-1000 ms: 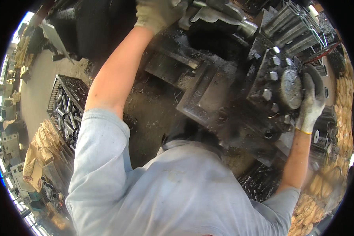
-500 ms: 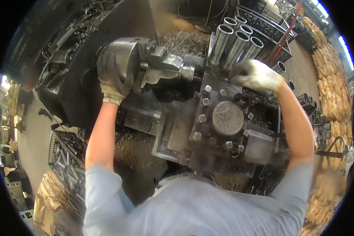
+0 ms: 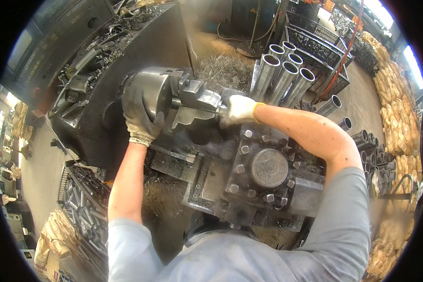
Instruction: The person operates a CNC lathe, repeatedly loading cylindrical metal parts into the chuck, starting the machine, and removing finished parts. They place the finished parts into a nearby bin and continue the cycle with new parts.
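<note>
My left hand, in a grey-palmed work glove, is curled over the round steel lathe chuck, its thumb on the near side. Stepped chuck jaws stick out to the right of it. Between them, a short shiny metal cylinder pokes out along the chuck's axis. My right hand, gloved the same way, is closed around the outer end of that cylinder; its fingertips are partly hidden. Just below my right forearm sits the tool post, with a round cap and several square-headed bolts.
Several upright steel tubes stand behind my right forearm. More tubes lie at the right, near stacked brown paper bundles. Black crates are at the back right. A bin of metal parts stands at the lower left.
My right hand has moved left from beside the upright tubes to the cylinder at the chuck jaws and closed on it. My left hand stays on the chuck. The view has shifted slightly.
</note>
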Action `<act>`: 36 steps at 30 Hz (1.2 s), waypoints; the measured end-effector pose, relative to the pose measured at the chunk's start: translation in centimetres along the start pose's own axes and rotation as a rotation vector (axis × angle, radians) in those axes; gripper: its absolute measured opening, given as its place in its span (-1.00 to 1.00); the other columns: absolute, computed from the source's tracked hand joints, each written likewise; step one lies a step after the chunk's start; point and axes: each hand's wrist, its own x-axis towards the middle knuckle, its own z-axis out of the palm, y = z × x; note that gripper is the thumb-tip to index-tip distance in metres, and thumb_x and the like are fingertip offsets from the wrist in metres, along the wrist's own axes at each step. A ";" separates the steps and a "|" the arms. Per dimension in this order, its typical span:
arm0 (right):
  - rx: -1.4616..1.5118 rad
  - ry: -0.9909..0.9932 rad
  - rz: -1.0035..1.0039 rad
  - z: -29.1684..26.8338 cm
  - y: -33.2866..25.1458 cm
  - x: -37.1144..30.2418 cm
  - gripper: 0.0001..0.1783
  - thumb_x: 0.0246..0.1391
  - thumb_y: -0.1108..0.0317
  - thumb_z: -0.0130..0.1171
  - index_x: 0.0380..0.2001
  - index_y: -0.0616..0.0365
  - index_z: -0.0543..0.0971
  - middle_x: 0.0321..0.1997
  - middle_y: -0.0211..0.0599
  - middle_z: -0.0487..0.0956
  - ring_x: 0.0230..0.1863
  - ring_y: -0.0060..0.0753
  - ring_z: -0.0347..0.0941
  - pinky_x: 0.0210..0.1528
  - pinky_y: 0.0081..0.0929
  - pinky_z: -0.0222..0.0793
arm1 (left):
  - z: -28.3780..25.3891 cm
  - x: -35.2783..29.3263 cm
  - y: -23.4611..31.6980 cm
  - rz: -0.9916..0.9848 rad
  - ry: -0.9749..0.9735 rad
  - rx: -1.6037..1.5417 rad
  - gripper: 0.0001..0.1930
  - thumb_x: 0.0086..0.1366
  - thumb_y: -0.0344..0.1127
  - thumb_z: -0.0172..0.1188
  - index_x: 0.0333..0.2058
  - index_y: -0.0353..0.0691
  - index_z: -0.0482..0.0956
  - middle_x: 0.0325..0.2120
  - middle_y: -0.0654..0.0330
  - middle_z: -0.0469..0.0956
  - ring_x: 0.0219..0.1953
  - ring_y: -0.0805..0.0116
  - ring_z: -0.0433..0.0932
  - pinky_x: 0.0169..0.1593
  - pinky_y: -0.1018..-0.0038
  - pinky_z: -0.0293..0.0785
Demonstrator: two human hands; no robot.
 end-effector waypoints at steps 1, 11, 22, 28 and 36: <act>-0.005 0.051 -0.060 0.6 0.1 0.2 -0.23 -0.14 -0.16 0.53 -0.14 0.41 0.70 -0.20 0.13 0.75 -0.13 -0.02 0.72 -0.03 -0.20 0.62 | 0.0 0.0 0.1 -0.017 0.004 -0.006 -0.08 0.21 0.10 0.23 0.43 -0.35 0.25 0.40 -0.29 0.28 0.44 -0.43 0.26 0.52 -0.25 0.12; 0.518 -0.277 -0.124 1.2 6.2 2.5 -0.55 0.14 0.21 0.49 0.01 0.25 0.65 -0.13 -0.26 0.72 -0.20 -0.34 0.66 -0.14 -0.35 0.65 | 0.0 0.2 -0.2 0.002 0.011 -0.029 -0.08 0.16 0.03 0.27 0.42 -0.39 0.27 0.37 -0.30 0.32 0.44 -0.43 0.26 0.51 -0.27 0.13; 0.014 -0.259 -0.032 -0.5 1.6 1.7 -0.36 -0.03 -0.05 0.47 -0.23 0.46 0.73 -0.41 0.06 0.71 -0.40 -0.16 0.65 -0.27 -0.15 0.56 | 0.3 -0.1 -0.5 0.012 0.023 -0.030 -0.08 0.29 0.21 0.18 0.42 -0.38 0.27 0.38 -0.27 0.31 0.45 -0.42 0.24 0.52 -0.27 0.10; -0.256 0.418 0.301 0.6 7.1 -13.3 -0.16 -0.20 0.04 0.52 0.14 0.36 0.59 -0.19 0.19 0.75 -0.12 0.21 0.73 0.00 0.02 0.63 | 0.2 -0.8 -0.7 0.019 0.016 -0.010 -0.09 0.28 0.16 0.20 0.42 -0.39 0.25 0.39 -0.29 0.28 0.44 -0.42 0.25 0.52 -0.27 0.10; -0.044 1.137 0.252 3.7 -5.8 -25.3 -0.19 -0.12 0.11 0.58 0.21 0.17 0.53 -0.03 0.14 0.74 -0.03 0.09 0.75 0.03 -0.11 0.66 | -3.6 1.4 2.5 -0.019 -0.093 -0.046 0.05 0.14 -0.01 0.47 0.48 -0.41 0.16 0.44 -0.28 0.24 0.51 -0.35 0.17 0.58 -0.19 0.00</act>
